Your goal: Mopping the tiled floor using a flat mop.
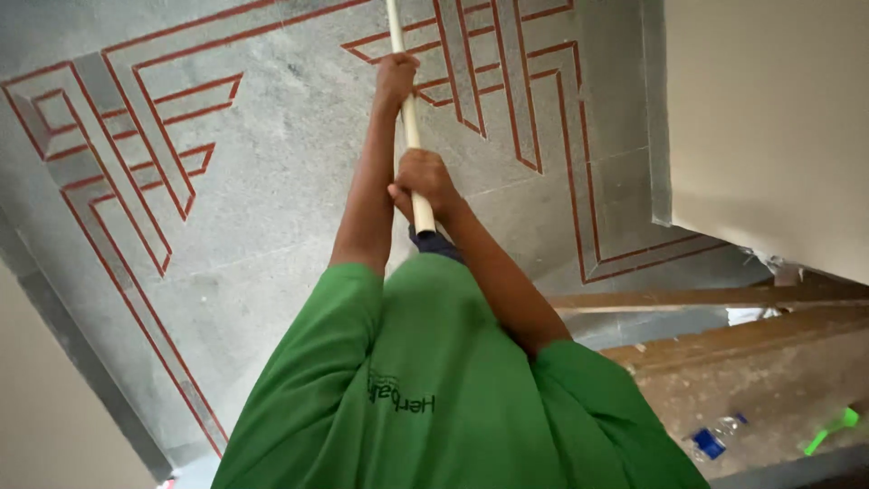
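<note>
pale round pole [412, 127], smooth, gripped by both hands.

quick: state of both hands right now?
Left hand: closed around the long pale wooden pole, gripping it farther along.
Right hand: closed around the same pole, near its close end.

Green shirt [434, 380]; grey floor [272, 181], red line pattern; cream pole [412, 127].
</note>
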